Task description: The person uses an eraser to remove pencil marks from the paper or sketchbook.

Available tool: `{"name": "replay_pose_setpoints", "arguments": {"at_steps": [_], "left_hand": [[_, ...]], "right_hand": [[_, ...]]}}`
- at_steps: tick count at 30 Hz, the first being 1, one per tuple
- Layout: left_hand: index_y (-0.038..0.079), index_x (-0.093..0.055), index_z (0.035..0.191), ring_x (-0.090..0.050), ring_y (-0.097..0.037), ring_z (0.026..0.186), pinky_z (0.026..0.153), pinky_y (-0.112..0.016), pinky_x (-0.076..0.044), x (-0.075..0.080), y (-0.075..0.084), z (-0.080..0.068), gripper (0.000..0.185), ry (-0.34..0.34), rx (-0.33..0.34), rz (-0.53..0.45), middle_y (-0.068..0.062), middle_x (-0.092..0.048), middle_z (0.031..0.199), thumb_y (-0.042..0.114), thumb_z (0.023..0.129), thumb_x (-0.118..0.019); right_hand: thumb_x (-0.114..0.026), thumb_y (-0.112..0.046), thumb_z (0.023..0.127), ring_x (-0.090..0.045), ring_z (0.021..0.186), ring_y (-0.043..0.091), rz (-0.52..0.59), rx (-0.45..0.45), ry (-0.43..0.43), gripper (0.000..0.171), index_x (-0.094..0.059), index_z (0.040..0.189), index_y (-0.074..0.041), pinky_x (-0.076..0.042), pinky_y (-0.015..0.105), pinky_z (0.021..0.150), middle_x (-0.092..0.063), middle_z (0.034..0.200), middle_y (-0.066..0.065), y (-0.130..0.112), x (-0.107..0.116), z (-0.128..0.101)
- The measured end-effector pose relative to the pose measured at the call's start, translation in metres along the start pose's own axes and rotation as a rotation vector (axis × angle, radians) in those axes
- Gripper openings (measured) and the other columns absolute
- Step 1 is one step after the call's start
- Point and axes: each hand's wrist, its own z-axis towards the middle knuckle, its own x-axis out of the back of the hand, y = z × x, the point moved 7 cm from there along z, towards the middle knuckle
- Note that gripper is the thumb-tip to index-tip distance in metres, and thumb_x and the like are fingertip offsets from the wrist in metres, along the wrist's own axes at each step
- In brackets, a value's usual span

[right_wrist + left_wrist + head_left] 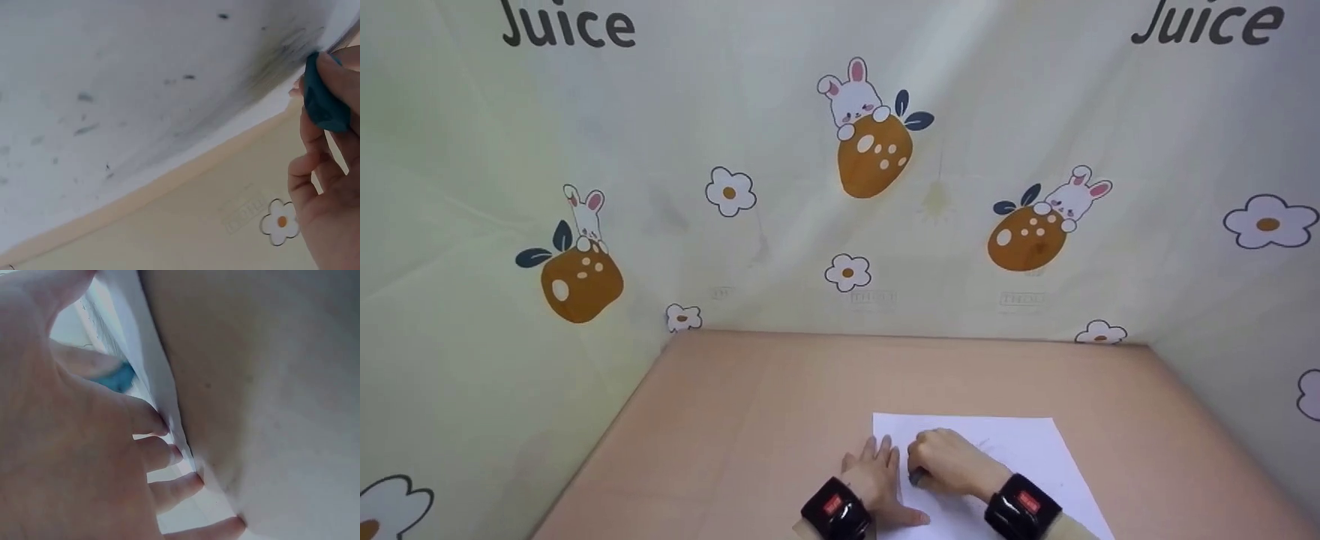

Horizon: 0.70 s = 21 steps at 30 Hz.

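Observation:
A white sheet of paper [1020, 450] lies on the light wooden table [750, 420] near its front edge. My left hand [876, 476] lies flat with straight fingers [169, 458] pressing the paper's left edge [163, 382]. My right hand [949, 461] is curled beside it and pinches a small blue eraser [323, 101] against the paper [140, 84], which carries grey smudges and eraser crumbs. The eraser [117, 377] shows blurred behind my left fingers in the left wrist view. Black wrist bands sit on both wrists.
Pale yellow cloth walls [840, 187] printed with rabbits, carrots, flowers and "Juice" enclose the table at the back and on both sides. Bare tabletop stretches behind and to the left of the paper.

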Motion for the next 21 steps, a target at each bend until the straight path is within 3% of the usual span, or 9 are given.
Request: {"name": "replay_pose_setpoints", "arguments": {"at_steps": [3,7,12,18,21], "left_hand": [[0.013,-0.036,0.141,-0.027,-0.027,0.138,0.101,-0.053,-0.035,0.001,0.002,-0.001,0.103,0.004,-0.009,-0.007,-0.006,-0.03,0.15,0.078,0.063,-0.057],[0.015,-0.036,0.141,-0.027,-0.026,0.138,0.101,-0.054,-0.035,0.004,0.001,-0.001,0.102,0.019,-0.005,-0.003,-0.004,-0.031,0.15,0.077,0.063,-0.058],[0.015,-0.036,0.141,-0.026,-0.025,0.139,0.102,-0.051,-0.035,0.004,0.001,-0.002,0.103,0.009,-0.009,-0.005,-0.003,-0.03,0.15,0.078,0.063,-0.056],[0.016,-0.034,0.142,-0.025,-0.024,0.139,0.101,-0.049,-0.036,0.002,0.001,-0.002,0.103,0.004,0.0,0.01,-0.002,-0.028,0.151,0.079,0.063,-0.055],[0.016,-0.035,0.141,-0.027,-0.024,0.139,0.099,-0.048,-0.037,0.002,-0.001,-0.003,0.103,0.016,0.008,0.002,-0.002,-0.03,0.15,0.079,0.062,-0.056]], "right_hand": [[-0.074,-0.008,0.06,-0.046,0.051,0.001,-0.014,0.013,-0.023,0.014,-0.066,0.058,-0.02,-0.04,0.015,0.051,-0.058,0.057,-0.011,-0.001,0.001,-0.001],[-0.074,-0.008,0.062,-0.048,0.054,0.004,-0.035,-0.079,-0.017,0.013,-0.067,0.061,-0.019,-0.042,0.018,0.053,-0.059,0.058,-0.009,0.01,-0.002,0.006],[-0.075,-0.009,0.061,-0.048,0.054,0.005,-0.059,-0.022,-0.017,0.012,-0.067,0.06,-0.018,-0.041,0.019,0.052,-0.058,0.058,-0.009,0.004,-0.002,0.005],[-0.074,-0.012,0.063,-0.049,0.053,0.007,-0.096,-0.092,0.002,0.01,-0.067,0.061,-0.018,-0.041,0.021,0.05,-0.057,0.059,-0.008,0.011,-0.005,0.008],[-0.074,-0.012,0.063,-0.048,0.052,0.007,-0.11,-0.052,-0.012,0.009,-0.067,0.061,-0.018,-0.04,0.021,0.049,-0.056,0.059,-0.008,0.004,-0.005,0.006]]}}
